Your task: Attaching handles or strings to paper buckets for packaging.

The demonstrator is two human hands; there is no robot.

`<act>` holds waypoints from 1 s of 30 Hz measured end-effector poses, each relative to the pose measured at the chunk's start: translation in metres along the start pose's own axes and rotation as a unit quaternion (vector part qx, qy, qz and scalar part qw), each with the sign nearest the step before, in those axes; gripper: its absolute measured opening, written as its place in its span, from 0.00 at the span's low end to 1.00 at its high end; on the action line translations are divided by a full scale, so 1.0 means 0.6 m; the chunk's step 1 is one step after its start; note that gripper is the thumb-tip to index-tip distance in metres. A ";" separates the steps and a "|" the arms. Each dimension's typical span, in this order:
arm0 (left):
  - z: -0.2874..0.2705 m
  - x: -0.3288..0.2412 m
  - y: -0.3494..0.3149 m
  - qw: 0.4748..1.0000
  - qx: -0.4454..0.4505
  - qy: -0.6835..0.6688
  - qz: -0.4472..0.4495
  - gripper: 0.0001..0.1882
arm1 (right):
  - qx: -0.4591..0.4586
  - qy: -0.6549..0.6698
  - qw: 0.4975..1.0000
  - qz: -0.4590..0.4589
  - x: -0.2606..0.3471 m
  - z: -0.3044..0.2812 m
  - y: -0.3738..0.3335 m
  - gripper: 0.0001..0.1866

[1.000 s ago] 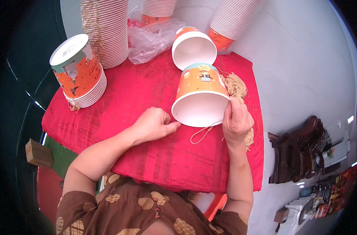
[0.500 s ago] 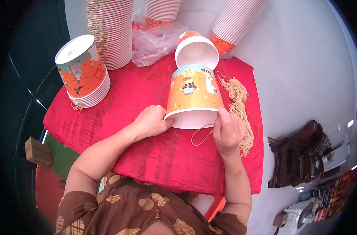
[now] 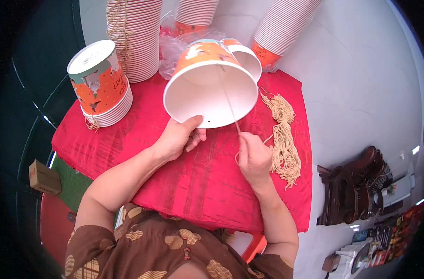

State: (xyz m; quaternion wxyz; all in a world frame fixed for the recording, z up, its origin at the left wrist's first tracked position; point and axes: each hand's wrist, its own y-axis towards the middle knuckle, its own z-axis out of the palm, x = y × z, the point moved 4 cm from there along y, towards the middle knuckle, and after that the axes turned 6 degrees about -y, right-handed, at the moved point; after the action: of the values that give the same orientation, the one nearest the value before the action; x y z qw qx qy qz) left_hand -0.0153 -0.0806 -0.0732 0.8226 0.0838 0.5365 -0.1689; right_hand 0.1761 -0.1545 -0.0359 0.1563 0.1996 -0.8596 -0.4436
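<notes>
My left hand (image 3: 177,138) is closed on the near rim of an orange paper bucket (image 3: 188,95), thumb inside the wall. The bucket is tipped so its white inside faces me. Close to the thumb, a small dark hole shows near the rim. A thin beige string (image 3: 229,104) runs taut from the bucket's far wall, over the near rim, to my right hand (image 3: 255,158), which is closed on it. Right of that hand lies a bundle of beige strings (image 3: 284,139). Another paper bucket (image 3: 246,58) lies on its side behind the held one.
A red cloth covers the table (image 3: 128,149). At the left stands a short stack of upside-down buckets (image 3: 100,88). Tall bucket stacks (image 3: 140,42) rise at the back, strings hanging on the left one, beside a clear plastic bag (image 3: 168,51). A cardboard box (image 3: 44,176) sits off to the left.
The bucket has been lifted and tilted back, so its opening now faces me. My right hand has moved left and down, drawing the string taut. My left hand has shifted along the rim.
</notes>
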 end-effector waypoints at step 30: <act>0.037 0.033 -0.024 0.983 0.132 -0.124 -0.026 0.16 | -0.048 0.575 0.642 0.505 -0.096 0.067 -0.061 0.07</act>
State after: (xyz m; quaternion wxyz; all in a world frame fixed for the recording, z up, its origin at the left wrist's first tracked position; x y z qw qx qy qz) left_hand 0.0055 -0.1045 -0.0817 0.8598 0.1560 0.4054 -0.2684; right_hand 0.2155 -0.1178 -0.0941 0.8281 -0.0585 -0.5416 -0.1324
